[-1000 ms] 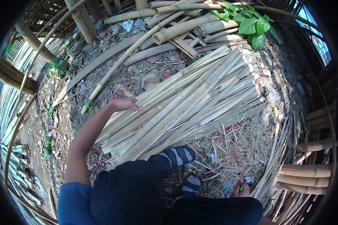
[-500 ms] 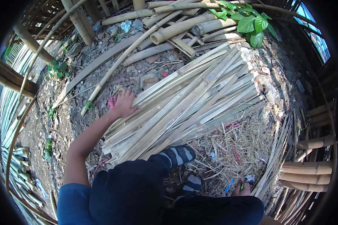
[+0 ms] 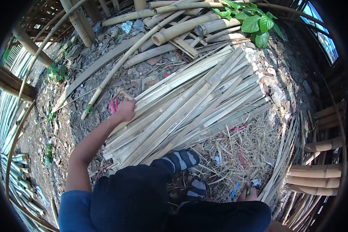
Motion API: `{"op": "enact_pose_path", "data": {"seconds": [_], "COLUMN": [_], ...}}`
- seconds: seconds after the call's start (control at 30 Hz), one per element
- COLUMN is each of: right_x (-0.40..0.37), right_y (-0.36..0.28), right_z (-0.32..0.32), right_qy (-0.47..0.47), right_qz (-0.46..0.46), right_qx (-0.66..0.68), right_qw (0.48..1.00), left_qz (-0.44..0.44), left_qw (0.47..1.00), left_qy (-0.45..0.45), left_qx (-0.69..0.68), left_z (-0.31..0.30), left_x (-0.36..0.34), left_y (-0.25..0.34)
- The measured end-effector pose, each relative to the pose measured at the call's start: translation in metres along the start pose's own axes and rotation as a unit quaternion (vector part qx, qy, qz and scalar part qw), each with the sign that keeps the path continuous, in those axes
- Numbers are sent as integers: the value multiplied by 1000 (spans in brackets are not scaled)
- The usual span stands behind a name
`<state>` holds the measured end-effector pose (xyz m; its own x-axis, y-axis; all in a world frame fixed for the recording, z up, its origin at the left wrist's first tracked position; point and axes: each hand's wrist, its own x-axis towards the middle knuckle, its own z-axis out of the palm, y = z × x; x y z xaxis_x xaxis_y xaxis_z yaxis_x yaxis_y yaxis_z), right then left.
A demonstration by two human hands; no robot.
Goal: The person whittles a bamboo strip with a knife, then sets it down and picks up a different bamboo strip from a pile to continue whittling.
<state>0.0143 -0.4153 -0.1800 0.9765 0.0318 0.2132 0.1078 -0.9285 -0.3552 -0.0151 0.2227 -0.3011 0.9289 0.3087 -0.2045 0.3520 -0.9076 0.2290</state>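
Observation:
Split bamboo strips (image 3: 189,104) lie in a loose, overlapping pile across the middle of the ground. At the pile's upper left edge, my left hand (image 3: 126,110) has its fingers curled round the edge of a bamboo strip. Bright pink strands (image 3: 113,105) lie just left of that hand. Low at the right, my right hand (image 3: 247,193) is closed on a small green object (image 3: 248,191), mostly hidden by the fingers. A blue item (image 3: 234,190) lies on the shavings beside it.
Thick bamboo poles (image 3: 185,29) lie beyond the pile, near a leafy plant (image 3: 259,25). Shavings (image 3: 239,154) cover the ground at the right. My sandalled foot (image 3: 181,160) touches the pile's near edge. Bamboo posts (image 3: 317,176) stand at the right, and a long pole (image 3: 116,69) lies upper left.
My left hand's spread fingers have curled in, and the hand has shifted slightly left. My right hand stays low at the right with the green object.

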Motion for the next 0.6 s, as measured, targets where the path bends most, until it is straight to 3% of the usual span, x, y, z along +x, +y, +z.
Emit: {"op": "enact_pose_path", "data": {"seconds": [0.07, 0.17, 0.3, 0.4, 0.47, 0.5, 0.57, 0.6], "right_x": [0, 0, 2, 1, -1, -2, -3, -2], "right_y": [-1, -3, -5, 3, 8, 11, 14, 13], "right_z": [-3, 0, -2, 4, 6, 6, 6, 7], "right_qy": [-22, -1, -3, 6, -7, -8, -23, -24], "right_qz": [19, 0, -21, -42, 1, 0, 15, 14], "right_qx": [-10, -15, -8, -4, 5, 5, 5, 5], "right_qw": [1000, 1000, 1000, 999, 1000, 1000, 1000, 1000], "left_qz": [-76, -76, -16, -2, 128, 126, 148, 140], "left_qw": [994, 977, 974, 982, 987, 988, 948, 944], "left_qy": [8, -63, -59, -87, 69, 68, 119, 137], "left_qx": [-78, -189, -220, -169, 64, 63, 257, 266], "left_z": [2, -30, -33, -49, -43, -36, -20, -13], "left_x": [8, 6, 0, -9, -23, -28, -38, -44], "left_y": [-15, -11, -10, 9, 23, 31, 47, 54]}}
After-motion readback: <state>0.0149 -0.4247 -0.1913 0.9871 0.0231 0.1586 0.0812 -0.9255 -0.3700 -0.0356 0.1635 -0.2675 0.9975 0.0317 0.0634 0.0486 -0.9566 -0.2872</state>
